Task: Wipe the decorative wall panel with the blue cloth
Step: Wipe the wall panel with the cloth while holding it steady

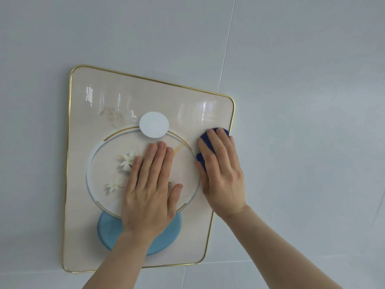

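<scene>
The decorative wall panel (87, 97) is a cream rounded rectangle with a thin gold rim, hanging tilted on the wall. It shows a ring, white flowers, a white disc and a pale blue disc. My left hand (149, 190) lies flat on the panel's middle, fingers together, holding nothing. My right hand (223, 174) presses the dark blue cloth (205, 139) against the panel near its right edge. Most of the cloth is hidden under the palm and fingers. A faint brownish smear (112, 116) marks the panel's upper left area.
Large pale grey wall tiles (302, 101) surround the panel, with thin grout lines running up and across. Window reflections show on the glossy upper part of the panel.
</scene>
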Tool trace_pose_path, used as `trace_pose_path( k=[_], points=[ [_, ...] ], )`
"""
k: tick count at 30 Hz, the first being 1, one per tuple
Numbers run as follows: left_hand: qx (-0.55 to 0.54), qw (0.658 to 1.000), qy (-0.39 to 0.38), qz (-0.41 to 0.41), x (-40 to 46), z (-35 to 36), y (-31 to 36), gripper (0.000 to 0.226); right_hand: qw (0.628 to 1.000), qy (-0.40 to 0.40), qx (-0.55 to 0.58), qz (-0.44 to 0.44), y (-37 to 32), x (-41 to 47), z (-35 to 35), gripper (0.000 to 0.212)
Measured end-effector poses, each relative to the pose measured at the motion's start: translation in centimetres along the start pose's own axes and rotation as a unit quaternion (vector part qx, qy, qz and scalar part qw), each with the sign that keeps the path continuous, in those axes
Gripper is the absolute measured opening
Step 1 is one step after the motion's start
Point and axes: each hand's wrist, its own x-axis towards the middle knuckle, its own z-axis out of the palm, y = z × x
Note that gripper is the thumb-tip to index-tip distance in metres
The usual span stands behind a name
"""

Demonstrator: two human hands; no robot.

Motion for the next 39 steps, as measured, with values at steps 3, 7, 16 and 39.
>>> trace_pose_path(
  k=[3,7,16,39],
  points=[
    [0.000,1.000,-0.003,-0.002,0.1,0.0,0.0,0.069,1.000,-0.024,-0.002,-0.011,-0.4,-2.5,-0.2,0.030],
    [-0.010,1.000,-0.008,-0.001,0.1,-0.2,-0.2,0.070,0.998,-0.061,-0.014,-0.027,-0.9,-6.6,-0.8,0.039],
    [-0.063,0.996,-0.068,-0.004,0.5,-2.9,-0.1,0.071,0.981,-0.192,-0.009,-0.029,-3.1,-11.0,-5.9,0.042],
    [-0.113,0.987,-0.055,-0.099,4.2,-6.8,-15.3,0.085,0.921,0.000,0.311,0.234,-15.5,14.9,-5.1,0.032]
  ],
)
